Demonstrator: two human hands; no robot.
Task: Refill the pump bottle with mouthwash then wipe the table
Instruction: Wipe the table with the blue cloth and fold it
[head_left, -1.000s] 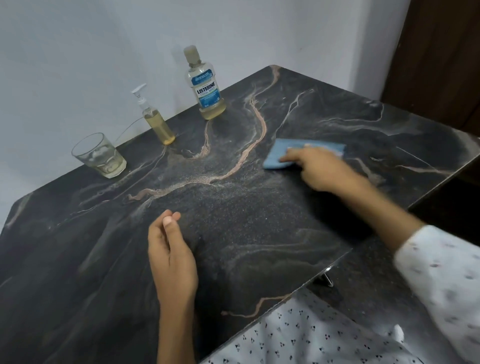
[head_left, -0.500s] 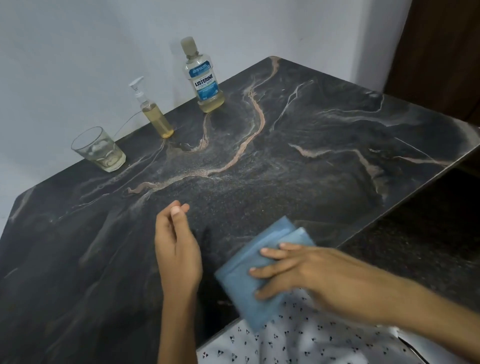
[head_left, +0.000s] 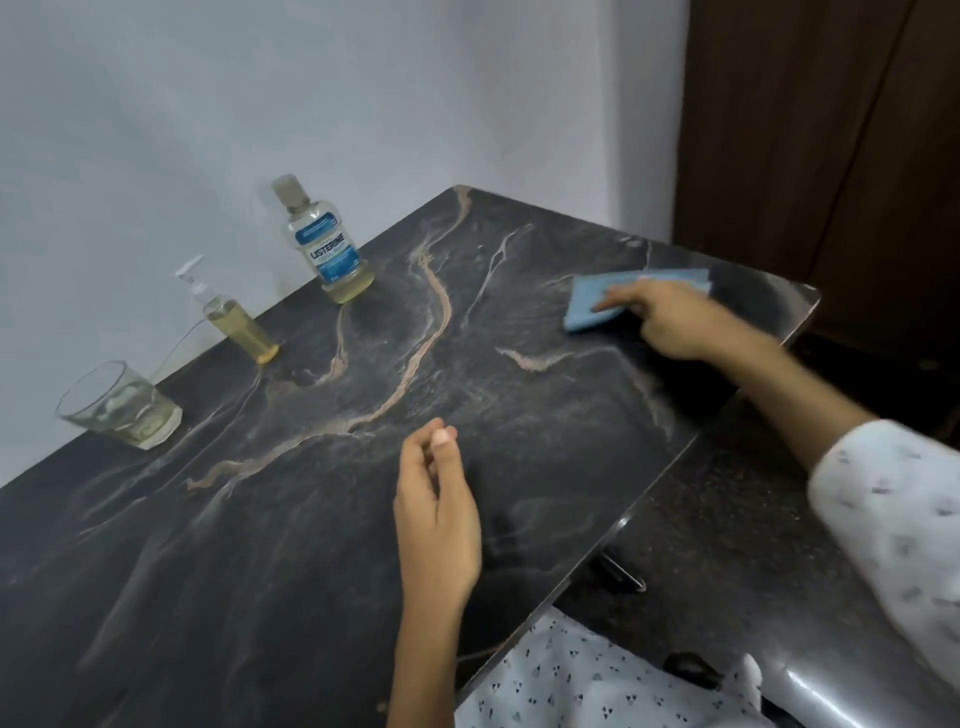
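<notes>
We have the blue cloth (head_left: 587, 306) far out on the right side of the worktop (head_left: 519, 467), close to its far right corner, folded flat against the dark marbled surface. Our right hand (head_left: 675, 325) lies on top of it, fingers stretched forward and pressing it down rather than gripping it. The cloth looks thin, soft and light, so we judge it will bunch or slide out from under the palm unless we keep the fingers spread over its middle; pinching an edge would only drag it into a wad.

Our left hand (head_left: 436, 514) hovers over the near middle of the worktop, fingers loosely curled with the thumb beside them, holding nothing.

Along the far left edge, against the wall, stand the pump bottle (head_left: 234, 317) with yellowish liquid in it, the mouthwash bottle (head_left: 324, 249) to its right with its cap on, and a glass tumbler (head_left: 117, 405) to its left. The glass is breakable and the slim pump bottle likely tips easily, so wiping near them calls for care.
</notes>
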